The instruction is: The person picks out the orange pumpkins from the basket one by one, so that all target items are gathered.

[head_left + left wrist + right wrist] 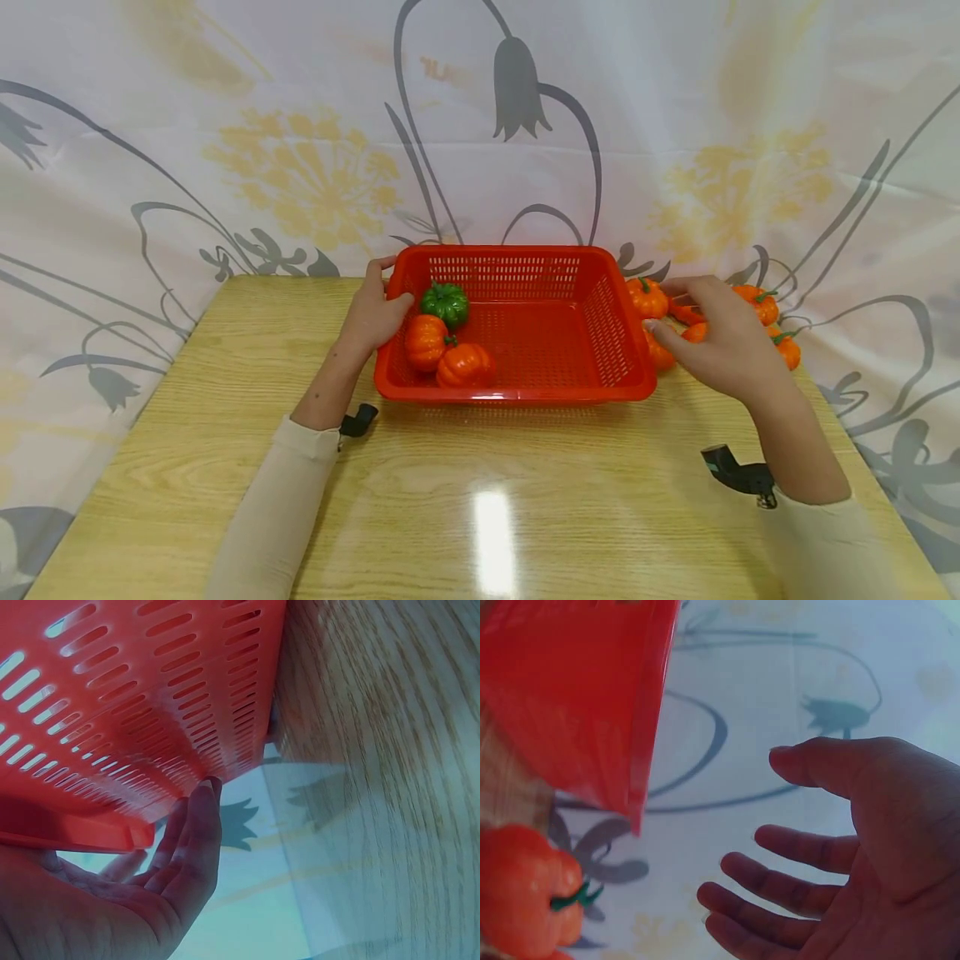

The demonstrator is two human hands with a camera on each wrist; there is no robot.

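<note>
A red plastic basket (pixel 517 395) with slotted walls sits at the back middle of the table. In its left part lie a green toy pumpkin (pixel 445 304) and two orange toy pumpkins (pixel 425 342) (pixel 465 366). My left hand (pixel 372 315) grips the basket's left rim, thumb over the top; in the left wrist view its fingers (pixel 196 832) press against the outer wall. My right hand (pixel 720 346) is held with fingers spread beside the basket's right end, over more orange pumpkins. Nothing lies in its palm in the right wrist view, and the basket edge stands apart from the fingers (pixel 795 885).
Several orange pumpkins stand right of the basket, including one beside its rim (pixel 647 297) and one at the table's right edge (pixel 784 347). The right hand partly hides some. A flowered cloth (pixel 480 167) hangs behind the wooden table (pixel 420 508).
</note>
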